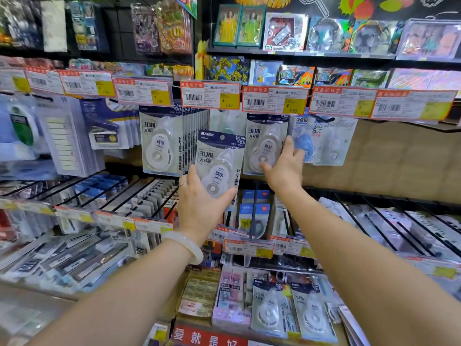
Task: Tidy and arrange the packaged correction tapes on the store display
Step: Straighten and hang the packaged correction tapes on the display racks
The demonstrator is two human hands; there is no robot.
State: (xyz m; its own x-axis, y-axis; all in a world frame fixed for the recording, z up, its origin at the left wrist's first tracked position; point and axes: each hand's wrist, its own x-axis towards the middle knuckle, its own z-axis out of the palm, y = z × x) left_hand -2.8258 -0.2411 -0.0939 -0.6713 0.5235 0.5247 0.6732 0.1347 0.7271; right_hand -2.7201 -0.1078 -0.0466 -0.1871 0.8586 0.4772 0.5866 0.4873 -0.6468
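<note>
Stationery-store pegboard display (pixel 399 158), hooks and price tags in rows. Your left hand (pixel 199 208) grips a loose correction tape pack (pixel 219 163) by its lower edge, thumb on the right side and fingers on the left, and holds it tilted, in front of the gap between two hanging stacks. White bangle (pixel 187 245) on that wrist, ring on one finger. Your right hand (pixel 284 168) holds the front pack of the right-hand stack (pixel 265 143), thumb across its face, fingers wrapped round its right edge. Left of the loose pack: a thick row of identical packs (pixel 162 143) on its hook. Just right of your right hand: blue glue-tape packs (pixel 321 141). Price tags (pixel 210 94) run above all of these. Lower shelf: more correction tapes (pixel 294 310).
</note>
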